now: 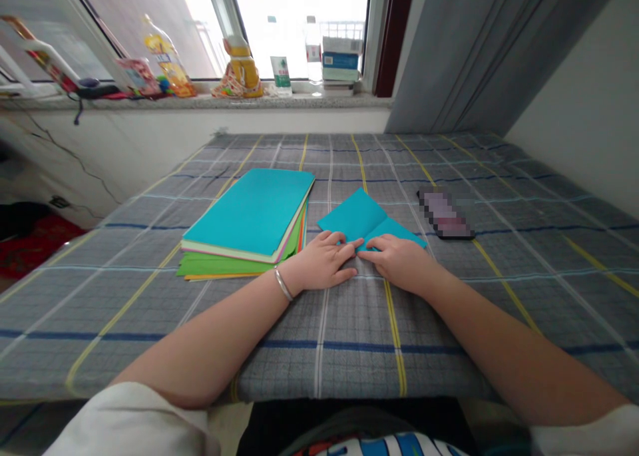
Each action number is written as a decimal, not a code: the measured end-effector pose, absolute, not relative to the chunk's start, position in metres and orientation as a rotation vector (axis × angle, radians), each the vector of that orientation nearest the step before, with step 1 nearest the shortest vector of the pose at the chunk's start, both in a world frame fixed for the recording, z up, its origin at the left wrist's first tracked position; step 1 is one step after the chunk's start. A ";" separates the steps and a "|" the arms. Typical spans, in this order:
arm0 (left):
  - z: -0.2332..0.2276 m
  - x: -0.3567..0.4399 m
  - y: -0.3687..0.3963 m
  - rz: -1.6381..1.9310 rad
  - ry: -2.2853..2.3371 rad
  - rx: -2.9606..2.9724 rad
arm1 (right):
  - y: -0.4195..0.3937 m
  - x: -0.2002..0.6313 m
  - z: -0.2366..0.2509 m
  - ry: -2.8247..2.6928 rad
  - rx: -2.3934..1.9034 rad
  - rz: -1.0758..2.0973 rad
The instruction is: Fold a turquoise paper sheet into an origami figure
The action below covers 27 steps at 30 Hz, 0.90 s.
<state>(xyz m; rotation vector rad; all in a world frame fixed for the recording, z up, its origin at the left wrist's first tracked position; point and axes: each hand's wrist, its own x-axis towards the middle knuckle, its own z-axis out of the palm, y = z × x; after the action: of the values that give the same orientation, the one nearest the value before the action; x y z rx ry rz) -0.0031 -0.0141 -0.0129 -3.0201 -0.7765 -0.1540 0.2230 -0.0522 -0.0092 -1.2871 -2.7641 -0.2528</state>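
The teal sheet, lying on the worktop beside the paper stack, is pressed flat under both hands, nothing gripped; the crease is best sharpened with even fingertip pressure.

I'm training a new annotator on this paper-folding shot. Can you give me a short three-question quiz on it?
1. True or false: both hands press on the teal sheet.
2. The paper stack lies on which side of the left hand: A) the person's left, B) the person's right, C) under it?
3. What is on the left wrist?

Key: 1 true, the right hand too. 2 A. 3 a bracelet.
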 end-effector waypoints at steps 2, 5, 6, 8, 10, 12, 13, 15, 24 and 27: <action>-0.011 -0.003 -0.015 -0.153 -0.790 -3.020 | -0.053 0.222 -0.006 -2.766 -1.313 -0.246; -0.010 -0.002 -0.015 -0.158 -0.798 -3.020 | -0.054 0.221 -0.002 -2.769 -1.358 -0.227; -0.010 -0.002 -0.015 -0.166 -0.794 -3.020 | -0.055 0.221 0.000 -2.765 -1.375 -0.220; -0.010 -0.003 -0.014 -0.178 -0.784 -3.016 | -0.055 0.221 0.002 -2.757 -1.412 -0.204; -0.010 -0.003 -0.013 -0.174 -0.790 -3.003 | -0.056 0.222 0.004 -2.758 -1.447 -0.191; -0.009 -0.002 -0.013 -0.168 -0.803 -2.991 | -0.056 0.222 0.007 -2.767 -1.479 -0.180; -0.008 -0.002 -0.012 -0.167 -0.805 -2.991 | -0.057 0.222 0.008 -2.772 -1.494 -0.175; -0.006 -0.002 -0.012 -0.163 -0.795 -3.008 | -0.058 0.222 0.009 -2.770 -1.528 -0.168; -0.003 -0.005 -0.009 -0.196 -0.729 -3.046 | -0.059 0.223 0.012 -2.736 -1.722 -0.054; -0.003 -0.006 -0.008 -0.231 -0.713 -3.064 | -0.060 0.223 0.016 -2.747 -1.763 -0.035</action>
<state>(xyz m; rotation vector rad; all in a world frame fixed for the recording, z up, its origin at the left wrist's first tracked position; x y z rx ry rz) -0.0064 -0.0082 -0.0030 -3.0637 -0.7131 -0.2312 0.2226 -0.0600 0.0161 -1.7626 -2.7467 -0.0353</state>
